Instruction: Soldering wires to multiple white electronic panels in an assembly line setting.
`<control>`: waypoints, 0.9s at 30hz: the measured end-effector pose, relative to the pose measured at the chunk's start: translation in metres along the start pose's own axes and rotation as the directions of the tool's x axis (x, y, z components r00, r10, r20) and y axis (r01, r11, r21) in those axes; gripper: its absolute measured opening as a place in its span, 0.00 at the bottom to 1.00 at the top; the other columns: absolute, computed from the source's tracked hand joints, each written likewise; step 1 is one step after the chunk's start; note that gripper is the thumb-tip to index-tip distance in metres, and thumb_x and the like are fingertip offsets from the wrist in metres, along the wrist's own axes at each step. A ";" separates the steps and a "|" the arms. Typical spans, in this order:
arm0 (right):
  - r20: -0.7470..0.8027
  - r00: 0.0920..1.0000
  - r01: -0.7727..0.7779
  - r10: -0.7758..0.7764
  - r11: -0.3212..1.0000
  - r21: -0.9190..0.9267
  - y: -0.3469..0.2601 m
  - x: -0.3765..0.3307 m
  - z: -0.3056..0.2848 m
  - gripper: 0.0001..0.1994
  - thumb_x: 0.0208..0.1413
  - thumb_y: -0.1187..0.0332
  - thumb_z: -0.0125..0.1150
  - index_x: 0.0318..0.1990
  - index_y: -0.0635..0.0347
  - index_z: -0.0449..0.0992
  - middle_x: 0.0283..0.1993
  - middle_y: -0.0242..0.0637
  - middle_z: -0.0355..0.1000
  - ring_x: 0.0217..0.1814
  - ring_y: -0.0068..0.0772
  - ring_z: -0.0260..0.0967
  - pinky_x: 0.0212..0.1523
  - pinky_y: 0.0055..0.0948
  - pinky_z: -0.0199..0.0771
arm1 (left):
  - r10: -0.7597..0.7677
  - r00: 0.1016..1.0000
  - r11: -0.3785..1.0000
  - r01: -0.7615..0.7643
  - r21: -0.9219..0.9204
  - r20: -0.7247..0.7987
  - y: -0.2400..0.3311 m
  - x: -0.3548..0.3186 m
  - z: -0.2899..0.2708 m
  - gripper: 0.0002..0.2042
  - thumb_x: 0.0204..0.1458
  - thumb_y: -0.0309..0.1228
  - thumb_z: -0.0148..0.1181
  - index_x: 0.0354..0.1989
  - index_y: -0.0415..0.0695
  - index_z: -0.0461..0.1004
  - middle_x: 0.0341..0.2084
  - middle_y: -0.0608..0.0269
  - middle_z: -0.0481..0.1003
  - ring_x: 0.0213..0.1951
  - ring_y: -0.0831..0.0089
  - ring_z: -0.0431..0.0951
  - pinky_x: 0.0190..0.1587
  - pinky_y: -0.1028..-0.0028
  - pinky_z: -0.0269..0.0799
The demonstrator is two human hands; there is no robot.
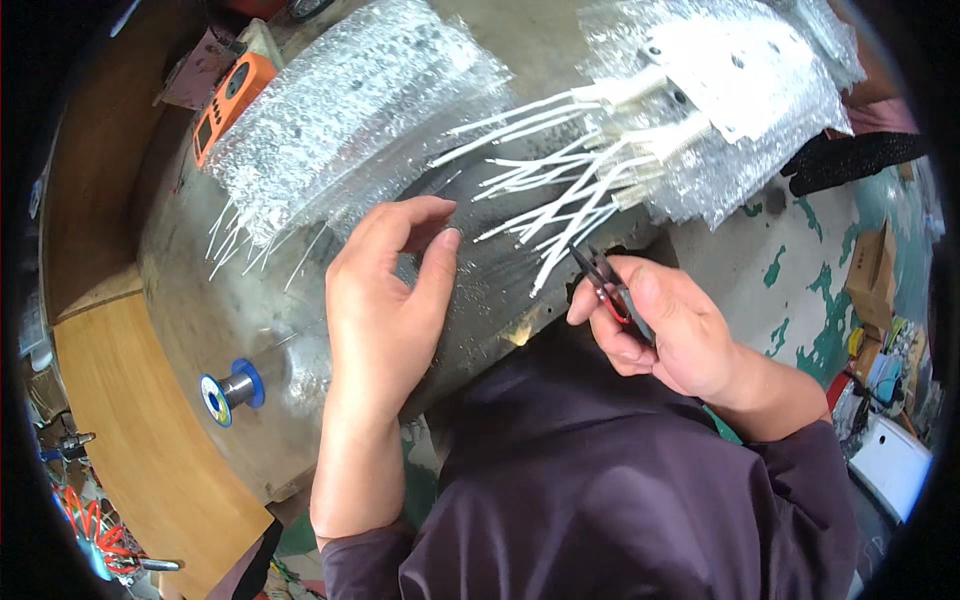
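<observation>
My right hand [665, 325] grips small red-handled snips [603, 283], their dark blades pointing up at the tips of a bundle of white wires [560, 190]. Those wires stick out of a pile of white flat parts in bubble wrap [740, 100] at the upper right. My left hand [390, 300] hovers over the metal bench [200, 300] with fingers spread and thumb near the forefinger, holding nothing that I can see. It is just below a second stack of bubble-wrapped parts [340, 120], with thin white wires hanging from its left edge.
An orange handheld meter [228, 100] lies at the upper left behind the stack. A blue spool of solder wire [228, 388] stands on the bench's left side. A wooden board [130, 420] borders the bench. A black glove [850, 158] lies at the right, boxes beyond it.
</observation>
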State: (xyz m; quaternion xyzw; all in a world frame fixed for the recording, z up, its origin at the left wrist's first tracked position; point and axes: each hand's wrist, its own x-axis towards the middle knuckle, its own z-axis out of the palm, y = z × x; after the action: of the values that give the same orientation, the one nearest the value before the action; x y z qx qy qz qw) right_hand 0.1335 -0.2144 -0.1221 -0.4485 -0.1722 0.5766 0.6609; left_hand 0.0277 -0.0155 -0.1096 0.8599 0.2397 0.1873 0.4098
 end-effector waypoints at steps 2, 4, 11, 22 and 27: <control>0.022 1.000 0.003 -0.002 1.000 -0.026 -0.002 -0.001 0.002 0.31 0.62 0.43 0.38 0.43 0.70 0.67 0.19 0.30 0.57 0.16 0.15 0.46 0.16 0.17 0.49 | 0.040 0.999 0.999 -0.040 0.022 -0.009 0.003 0.001 -0.003 0.08 0.46 0.20 0.58 0.37 0.37 0.74 0.29 0.57 0.75 0.31 0.70 0.76 0.37 0.74 0.71; 0.035 0.999 -0.008 0.008 1.000 0.005 -0.002 0.000 0.004 0.30 0.62 0.44 0.38 0.44 0.70 0.66 0.20 0.30 0.57 0.17 0.16 0.47 0.18 0.19 0.50 | 0.068 0.997 0.998 -0.068 0.005 -0.029 0.007 0.000 -0.006 0.09 0.45 0.20 0.59 0.36 0.37 0.74 0.28 0.58 0.74 0.30 0.70 0.75 0.36 0.75 0.70; 0.090 0.994 -0.061 0.057 0.997 0.049 0.001 0.007 0.010 0.26 0.63 0.47 0.40 0.46 0.66 0.65 0.23 0.32 0.58 0.20 0.17 0.49 0.20 0.19 0.52 | 0.259 0.963 0.966 -0.258 0.035 -0.067 0.023 -0.001 0.000 0.10 0.40 0.19 0.64 0.33 0.39 0.75 0.25 0.60 0.72 0.26 0.71 0.71 0.30 0.75 0.67; 0.050 0.998 -0.026 0.024 0.999 0.047 0.002 0.009 0.020 0.15 0.66 0.58 0.40 0.40 0.61 0.65 0.24 0.26 0.58 0.23 0.14 0.52 0.20 0.15 0.54 | 0.254 0.966 0.967 -0.255 -0.013 -0.045 0.030 -0.012 0.010 0.05 0.42 0.17 0.60 0.27 0.39 0.74 0.23 0.61 0.71 0.26 0.72 0.70 0.30 0.76 0.67; 0.014 0.998 0.059 -0.059 0.998 -0.020 0.001 0.008 0.028 0.13 0.66 0.61 0.41 0.37 0.61 0.65 0.25 0.25 0.57 0.27 0.16 0.52 0.26 0.18 0.57 | 0.200 0.977 0.977 -0.204 -0.059 -0.066 0.033 -0.017 0.012 0.04 0.42 0.17 0.60 0.27 0.39 0.73 0.23 0.61 0.71 0.26 0.73 0.70 0.30 0.76 0.67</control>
State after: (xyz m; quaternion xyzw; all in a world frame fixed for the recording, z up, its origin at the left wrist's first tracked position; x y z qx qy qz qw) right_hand 0.1146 -0.1959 -0.1104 -0.4462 -0.1958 0.5581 0.6717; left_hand 0.0285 -0.0501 -0.0925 0.8601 0.1567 0.2613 0.4091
